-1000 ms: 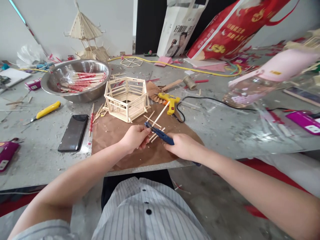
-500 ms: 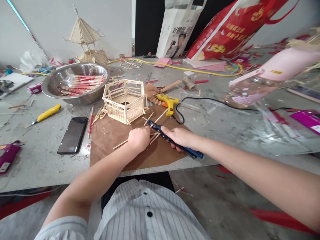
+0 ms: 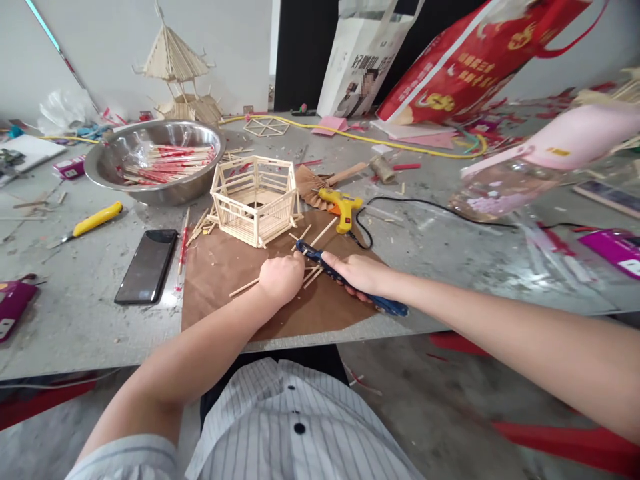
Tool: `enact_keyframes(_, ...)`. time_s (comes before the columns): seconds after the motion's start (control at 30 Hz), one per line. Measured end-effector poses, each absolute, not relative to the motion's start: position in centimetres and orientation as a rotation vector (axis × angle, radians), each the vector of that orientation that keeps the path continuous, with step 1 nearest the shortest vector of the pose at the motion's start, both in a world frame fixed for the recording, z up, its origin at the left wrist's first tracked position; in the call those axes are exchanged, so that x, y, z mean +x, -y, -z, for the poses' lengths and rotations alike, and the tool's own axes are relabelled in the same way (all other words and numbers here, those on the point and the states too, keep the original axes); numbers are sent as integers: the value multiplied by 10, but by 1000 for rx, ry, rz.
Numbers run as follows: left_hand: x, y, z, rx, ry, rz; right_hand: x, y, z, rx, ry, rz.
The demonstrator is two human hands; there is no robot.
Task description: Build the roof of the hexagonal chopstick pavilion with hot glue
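My left hand (image 3: 281,277) is curled into a fist on the brown paper sheet (image 3: 225,267), closed on a thin wooden stick (image 3: 243,288) that pokes out to the left. My right hand (image 3: 359,271) lies over blue-handled cutters (image 3: 350,280), gripping them; their jaws point at the loose sticks (image 3: 313,272) beside my left hand. A hexagonal frame of wooden sticks (image 3: 254,198) stands just behind both hands.
A yellow glue gun (image 3: 341,203) with a black cord lies right of the frame. A black phone (image 3: 147,265), a yellow-handled knife (image 3: 90,222) and a steel bowl (image 3: 105,173) of red-tipped sticks lie at left. Bags and a bottle (image 3: 530,167) crowd the right.
Both hands dropped from a raised position onto the brown paper. The stick that stood up between them a second ago now lies flat under my left fist.
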State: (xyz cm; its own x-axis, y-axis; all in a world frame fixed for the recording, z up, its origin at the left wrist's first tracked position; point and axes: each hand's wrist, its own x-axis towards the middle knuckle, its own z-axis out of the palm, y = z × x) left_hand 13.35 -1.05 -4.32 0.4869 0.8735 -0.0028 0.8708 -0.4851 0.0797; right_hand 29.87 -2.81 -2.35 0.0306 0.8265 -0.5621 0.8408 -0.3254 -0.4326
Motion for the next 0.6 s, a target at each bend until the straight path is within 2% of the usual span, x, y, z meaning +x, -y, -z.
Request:
enact_keyframes(0.23, 135, 14, 41, 2638, -1572, -39, 298, 29, 29, 2300, -1833, 1185)
enact_keyframes(0.5, 127, 9, 30, 2633, -1605, -21, 303, 31, 25, 2306, -1692, 1534)
enact_keyframes(0.6, 123, 7, 26, 2639, -1601, -15, 315, 39, 18, 2272, -1874, 1373)
